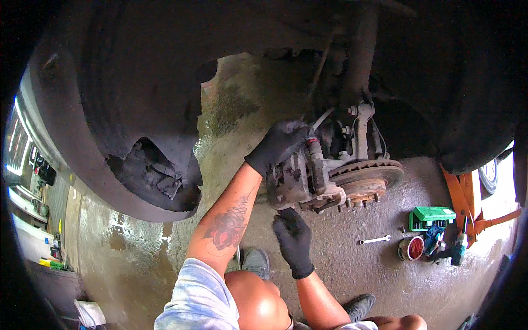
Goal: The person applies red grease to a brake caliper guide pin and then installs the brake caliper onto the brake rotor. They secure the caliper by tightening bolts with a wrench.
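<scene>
A grimy brake caliper (297, 179) sits over the edge of a rusty brake disc (367, 175) on the wheel hub, under a car's wheel arch. My left hand (278, 144), in a black glove, is closed over the caliper's top near a red-tipped part. The tattooed left forearm reaches up to it. My right hand (293, 237), also in a black glove, is just below the caliper with its fingertips bunched and pointing up at the underside. Whether it pinches something small is hidden.
The dark wheel arch liner (137, 110) curves overhead. On the wet concrete to the right lie a green socket case (432, 217), a wrench (375, 240), a round red tin (412, 247), a teal power tool (454, 253) and an orange lift arm (465, 201). My shoes (256, 261) are below.
</scene>
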Motion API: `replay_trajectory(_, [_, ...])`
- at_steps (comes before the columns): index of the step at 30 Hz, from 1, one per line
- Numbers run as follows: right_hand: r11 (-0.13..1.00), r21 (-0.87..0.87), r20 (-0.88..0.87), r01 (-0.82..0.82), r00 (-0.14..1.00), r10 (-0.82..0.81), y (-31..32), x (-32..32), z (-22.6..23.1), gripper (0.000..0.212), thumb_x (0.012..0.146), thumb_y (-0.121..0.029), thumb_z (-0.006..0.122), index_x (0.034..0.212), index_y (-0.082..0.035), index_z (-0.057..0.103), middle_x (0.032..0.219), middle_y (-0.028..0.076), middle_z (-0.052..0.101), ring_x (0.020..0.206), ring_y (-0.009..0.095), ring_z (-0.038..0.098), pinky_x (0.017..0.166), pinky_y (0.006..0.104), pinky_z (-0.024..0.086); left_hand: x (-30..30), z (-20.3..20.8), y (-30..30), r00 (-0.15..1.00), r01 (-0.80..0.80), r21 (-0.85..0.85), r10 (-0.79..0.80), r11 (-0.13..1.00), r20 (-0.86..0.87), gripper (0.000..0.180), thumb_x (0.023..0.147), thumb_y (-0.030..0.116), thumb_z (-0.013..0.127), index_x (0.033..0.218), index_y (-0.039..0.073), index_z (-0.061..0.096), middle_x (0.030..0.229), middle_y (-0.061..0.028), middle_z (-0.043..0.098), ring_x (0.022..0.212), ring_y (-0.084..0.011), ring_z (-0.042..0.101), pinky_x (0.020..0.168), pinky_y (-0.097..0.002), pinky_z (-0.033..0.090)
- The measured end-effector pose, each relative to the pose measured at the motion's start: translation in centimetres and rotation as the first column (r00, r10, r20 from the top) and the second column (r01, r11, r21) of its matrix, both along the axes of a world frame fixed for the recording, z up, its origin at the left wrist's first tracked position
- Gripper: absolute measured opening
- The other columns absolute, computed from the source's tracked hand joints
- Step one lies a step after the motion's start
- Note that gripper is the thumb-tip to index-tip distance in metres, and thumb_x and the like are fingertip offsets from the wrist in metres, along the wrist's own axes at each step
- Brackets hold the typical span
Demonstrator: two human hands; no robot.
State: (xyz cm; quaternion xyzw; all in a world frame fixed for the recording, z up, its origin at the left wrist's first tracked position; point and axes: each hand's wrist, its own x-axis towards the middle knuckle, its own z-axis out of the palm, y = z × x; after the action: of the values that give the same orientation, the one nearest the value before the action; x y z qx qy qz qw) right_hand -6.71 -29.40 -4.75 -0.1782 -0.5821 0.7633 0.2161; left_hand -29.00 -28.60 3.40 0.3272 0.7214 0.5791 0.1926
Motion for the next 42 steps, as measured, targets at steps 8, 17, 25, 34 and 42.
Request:
replay_trajectory(8, [0.989,0.100,0.022,-0.107,0.994,0.105,1.4,-3.0,5.5,0.023,0.085,-0.020,0.068,0.082,0.002,0.061,0.065,0.003,0.060,0.058,0.009,0.053,0.052,0.0258,0.040,-0.1,-0.8,-0.7,1.000,0.015,0.034,-0.016,0.999,0.026,0.025,0.097,0.025,0.052,0.100,0.005,0.065,0.089,0.0017,0.062,0.083,-0.0073,0.052,0.076,-0.0233,0.045])
replay_trajectory(17, [0.923,0.379,-0.016,0.061,0.998,-0.059,1.5,-2.0,4.8,0.041,0.086,-0.021,0.067,0.055,0.002,0.051,0.048,0.017,0.044,0.043,0.027,0.041,0.046,0.0399,0.030,0.9,-0.1,-0.5,1.000,-0.031,-0.018,0.031,0.999,0.003,0.024,0.096,0.026,0.053,0.096,0.005,0.065,0.085,0.0023,0.060,0.076,-0.0067,0.049,0.070,-0.0231,0.043])
replay_trajectory(25, [0.829,0.554,-0.129,0.078,0.992,-0.007,2.5,-1.8,4.6,0.036,0.084,-0.020,0.067,0.059,0.002,0.053,0.054,0.020,0.049,0.049,0.037,0.047,0.049,0.0427,0.034,0.9,-0.4,-0.8,0.993,-0.054,-0.012,0.053,0.998,-0.109,0.025,0.096,0.027,0.053,0.097,0.005,0.065,0.086,0.0002,0.061,0.079,-0.0083,0.051,0.075,-0.0262,0.044])
replay_trajectory(34, [0.811,0.585,-0.168,0.026,0.982,0.089,2.9,-2.5,2.3,0.017,0.084,-0.015,0.066,0.076,0.000,0.064,0.067,0.017,0.061,0.062,0.031,0.059,0.059,0.0378,0.043,1.1,0.1,-1.1,0.975,-0.008,0.003,0.009,1.000,-0.223,0.025,0.095,0.027,0.054,0.098,0.004,0.064,0.089,0.0005,0.059,0.084,-0.0093,0.051,0.079,-0.0260,0.044])
replay_trajectory(42, [0.993,-0.040,-0.103,-0.107,0.989,0.102,-0.2,-1.1,2.3,0.036,0.089,-0.008,0.061,0.123,0.000,0.049,0.100,0.003,0.063,0.083,0.012,0.058,0.066,0.0273,0.046,0.6,-0.9,-0.1,0.975,0.028,0.110,-0.003,0.994,-0.224,0.020,0.094,0.021,0.054,0.091,0.003,0.062,0.077,-0.0018,0.056,0.077,-0.0091,0.050,0.072,-0.0293,0.044])
